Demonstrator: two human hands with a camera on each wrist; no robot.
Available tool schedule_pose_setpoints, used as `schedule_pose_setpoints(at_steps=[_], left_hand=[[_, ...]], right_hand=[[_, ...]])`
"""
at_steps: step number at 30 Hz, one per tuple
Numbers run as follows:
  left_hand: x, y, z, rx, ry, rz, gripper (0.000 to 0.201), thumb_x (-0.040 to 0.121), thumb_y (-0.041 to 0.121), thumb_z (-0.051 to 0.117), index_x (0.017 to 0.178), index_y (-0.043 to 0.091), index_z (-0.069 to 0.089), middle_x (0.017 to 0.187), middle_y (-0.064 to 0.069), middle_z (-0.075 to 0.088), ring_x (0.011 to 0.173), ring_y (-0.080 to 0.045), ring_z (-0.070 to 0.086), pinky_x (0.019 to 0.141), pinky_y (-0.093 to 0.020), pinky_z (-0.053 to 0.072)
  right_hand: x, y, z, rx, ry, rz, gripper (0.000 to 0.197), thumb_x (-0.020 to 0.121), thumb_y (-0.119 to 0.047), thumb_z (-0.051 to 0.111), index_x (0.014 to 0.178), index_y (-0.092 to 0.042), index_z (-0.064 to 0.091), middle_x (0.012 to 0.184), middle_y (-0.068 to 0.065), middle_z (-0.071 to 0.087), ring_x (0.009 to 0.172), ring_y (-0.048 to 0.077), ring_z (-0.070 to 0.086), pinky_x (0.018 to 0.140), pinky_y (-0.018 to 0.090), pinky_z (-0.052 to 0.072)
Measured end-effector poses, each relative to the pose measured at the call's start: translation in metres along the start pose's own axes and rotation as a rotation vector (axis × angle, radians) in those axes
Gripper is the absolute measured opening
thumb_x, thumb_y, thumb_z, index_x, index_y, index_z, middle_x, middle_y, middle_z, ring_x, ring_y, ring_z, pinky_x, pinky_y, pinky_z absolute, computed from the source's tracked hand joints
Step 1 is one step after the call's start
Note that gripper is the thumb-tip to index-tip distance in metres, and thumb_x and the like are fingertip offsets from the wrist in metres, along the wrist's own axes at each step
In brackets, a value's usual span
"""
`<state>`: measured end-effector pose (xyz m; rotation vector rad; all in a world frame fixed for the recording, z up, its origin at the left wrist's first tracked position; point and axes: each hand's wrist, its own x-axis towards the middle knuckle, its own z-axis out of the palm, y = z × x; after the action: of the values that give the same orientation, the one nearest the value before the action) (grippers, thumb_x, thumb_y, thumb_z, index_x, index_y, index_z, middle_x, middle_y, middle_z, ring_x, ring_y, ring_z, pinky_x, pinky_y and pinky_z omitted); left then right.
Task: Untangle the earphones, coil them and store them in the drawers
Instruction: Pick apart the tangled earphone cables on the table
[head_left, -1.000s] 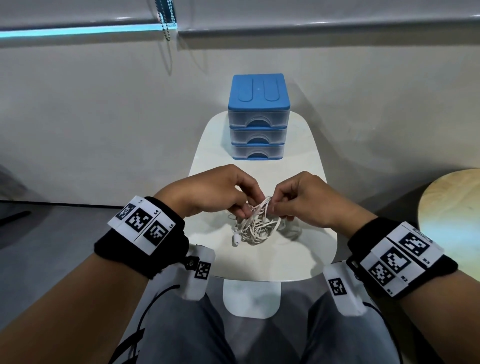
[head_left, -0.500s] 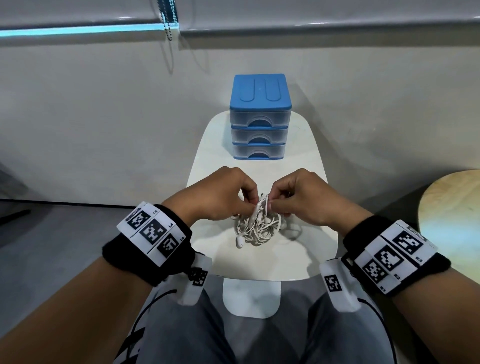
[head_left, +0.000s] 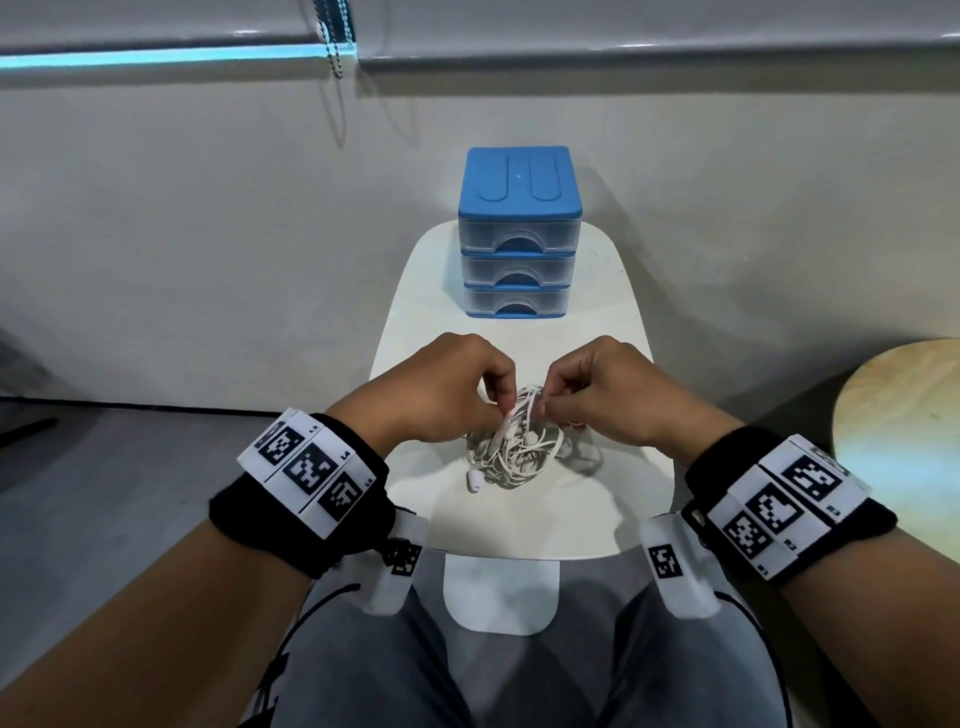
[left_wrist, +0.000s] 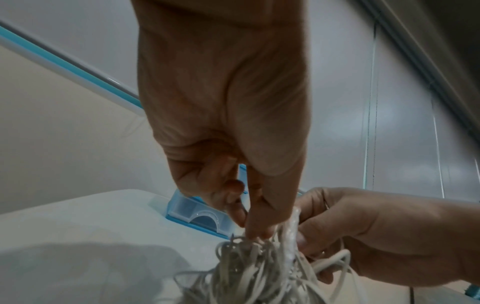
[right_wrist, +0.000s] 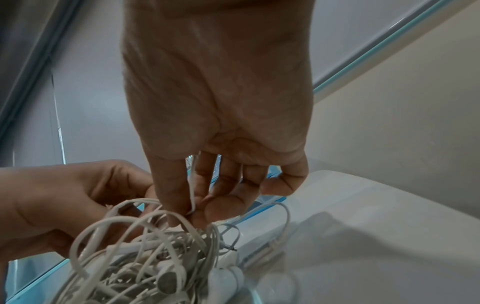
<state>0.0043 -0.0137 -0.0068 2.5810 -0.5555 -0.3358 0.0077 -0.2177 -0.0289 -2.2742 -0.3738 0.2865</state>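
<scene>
Thumb and forefinger of the right hand (head_left: 602, 395) pinch a single white strand at the top of a tangled bundle of white wired earphones (head_left: 511, 447), while the left hand (head_left: 441, 389), knuckles up, pinches neighbouring strands just beside it at centre frame. In the right wrist view the pinched cord (right_wrist: 192, 197) runs up between the fingers (right_wrist: 179, 197); the remaining fingers curl loosely and hold nothing. The knot hangs below both grips, its lower loops and an earbud (head_left: 474, 480) resting on or just above the small white rounded table (head_left: 613, 499); contact cannot be told. Both wrists are raised and bent downward, black bands with printed markers facing the head camera.

The work appears to be at the untangling stage, with coiling and storing not yet begun. The next move likely calls for drawing one strand apart from the mass without tightening the knot. The blue-topped, three-drawer clear plastic cabinet (head_left: 519, 234) stands closed at the table's far end, upper centre of the frame.
</scene>
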Motion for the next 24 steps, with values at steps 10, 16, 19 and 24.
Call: schedule_pose_setpoints(at_steps=[10,16,19,24], left_hand=[[-0.003,-0.007,0.001,0.041,0.053,-0.094,0.014,0.079,0.023,0.082,0.072,0.021,0.070,0.077,0.007,0.072,0.068,-0.009,0.060,0.060,-0.023,0.040],[-0.004,-0.001,0.000,-0.001,0.019,-0.086,0.007,0.079,0.017,0.079,0.080,0.023,0.075,0.080,0.006,0.074,0.072,-0.008,0.065,0.062,-0.021,0.045],[-0.005,0.002,-0.001,-0.083,0.010,-0.089,0.010,0.081,0.009,0.073,0.081,0.019,0.074,0.076,0.001,0.074,0.053,-0.003,0.061,0.056,-0.020,0.048],[-0.010,0.009,-0.007,-0.194,-0.066,-0.111,0.015,0.087,0.006,0.060,0.088,0.013,0.074,0.080,-0.008,0.077,0.052,-0.012,0.064,0.047,-0.019,0.044]], right_hand=[[0.002,-0.002,0.004,-0.002,-0.002,-0.016,0.006,0.079,-0.013,0.083,0.077,-0.014,0.077,0.052,-0.010,0.061,0.050,0.003,0.051,0.057,0.018,0.042],[0.003,-0.005,0.005,-0.032,0.035,-0.034,0.010,0.078,-0.009,0.080,0.077,-0.019,0.077,0.052,-0.011,0.062,0.048,0.001,0.051,0.056,0.016,0.041],[0.001,-0.008,0.005,-0.043,0.000,-0.047,0.010,0.077,-0.008,0.077,0.076,-0.018,0.077,0.062,-0.005,0.070,0.054,0.003,0.056,0.059,0.018,0.045],[0.002,-0.009,0.006,-0.053,-0.012,-0.055,0.013,0.077,-0.008,0.077,0.071,-0.019,0.075,0.061,-0.006,0.066,0.054,0.003,0.052,0.061,0.020,0.045]])
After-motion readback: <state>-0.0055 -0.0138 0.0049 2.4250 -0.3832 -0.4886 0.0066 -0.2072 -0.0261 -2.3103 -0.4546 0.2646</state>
